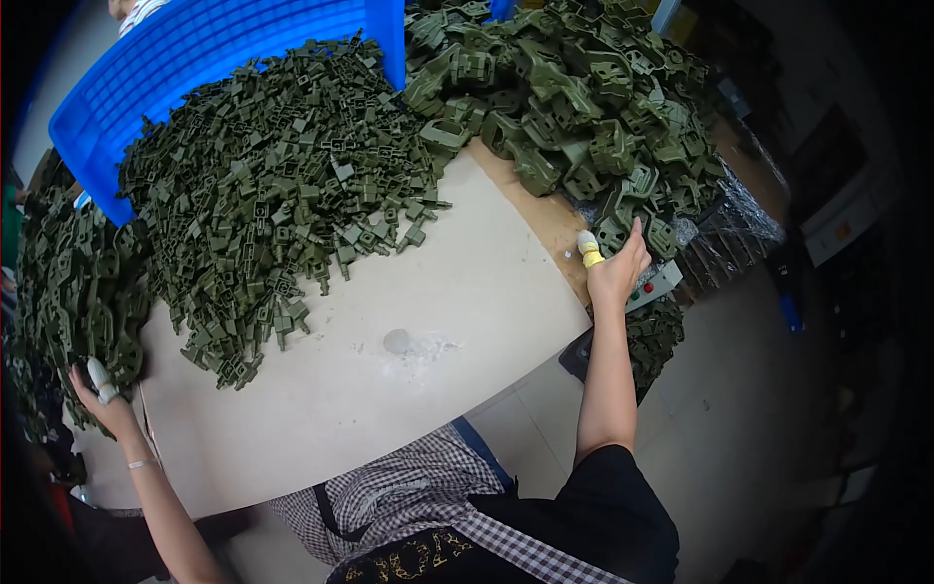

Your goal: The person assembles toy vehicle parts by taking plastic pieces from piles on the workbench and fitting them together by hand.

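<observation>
My left hand (107, 407) is at the left table edge, against a heap of curved dark green plastic parts (83, 282). A white cover wraps its thumb, and its fingers look stretched out with nothing visibly gripped. Far to the right, my right hand (618, 274) reaches to the near edge of a pile of larger green moulded parts (574, 107). Its thumb, covered in white and yellow, stands apart from the fingers beside one of these parts (632, 190). Whether the fingertips touch it is hard to tell.
Small green plastic pieces (282, 185) spill from a tipped blue crate (224, 34) onto the pale tabletop (409, 389). Past the right table edge are a control box (654, 288) with red and green buttons, more green parts (657, 341) below, and clear plastic wrap (744, 214).
</observation>
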Available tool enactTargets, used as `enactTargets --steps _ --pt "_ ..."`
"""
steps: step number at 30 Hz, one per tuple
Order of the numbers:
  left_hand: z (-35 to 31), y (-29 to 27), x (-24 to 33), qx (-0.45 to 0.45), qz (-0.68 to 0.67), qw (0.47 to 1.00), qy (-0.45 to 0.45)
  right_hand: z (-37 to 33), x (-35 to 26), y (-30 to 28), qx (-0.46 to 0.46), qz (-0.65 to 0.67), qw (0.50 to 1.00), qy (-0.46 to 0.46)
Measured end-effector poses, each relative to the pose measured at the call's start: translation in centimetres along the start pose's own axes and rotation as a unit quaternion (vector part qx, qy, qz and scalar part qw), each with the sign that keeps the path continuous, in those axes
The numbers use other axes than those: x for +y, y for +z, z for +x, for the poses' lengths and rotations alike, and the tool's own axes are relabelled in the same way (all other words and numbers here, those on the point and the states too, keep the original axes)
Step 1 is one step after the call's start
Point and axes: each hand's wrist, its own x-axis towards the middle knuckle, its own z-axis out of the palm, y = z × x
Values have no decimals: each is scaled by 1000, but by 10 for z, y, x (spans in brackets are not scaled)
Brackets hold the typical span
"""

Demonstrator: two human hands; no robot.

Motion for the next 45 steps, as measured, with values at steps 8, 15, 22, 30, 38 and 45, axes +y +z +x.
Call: enactTargets --steps 8,15,22,30,38,45 --pt "-96 -51 198 -291 -413 842 -191 -86 -43 -45 3 192 980 -41" --pt "-163 -19 304 -409 -578 545 -449 -184 -129 -39 -174 337 825 -419" --pt "-163 -18 263 -412 -674 413 -453 -175 -145 -65 -380 495 681 -382" --pt "-172 -55 268 -522 -584 493 -379 -178 -188 -49 -624 529 561 -131" --pt "-158 -68 251 -243 -610 598 -460 -131 -187 -67 -444 533 709 -125" --pt "-153 -80 226 -389 -578 505 -509 -69 -188 -4 -374 84 808 -447"
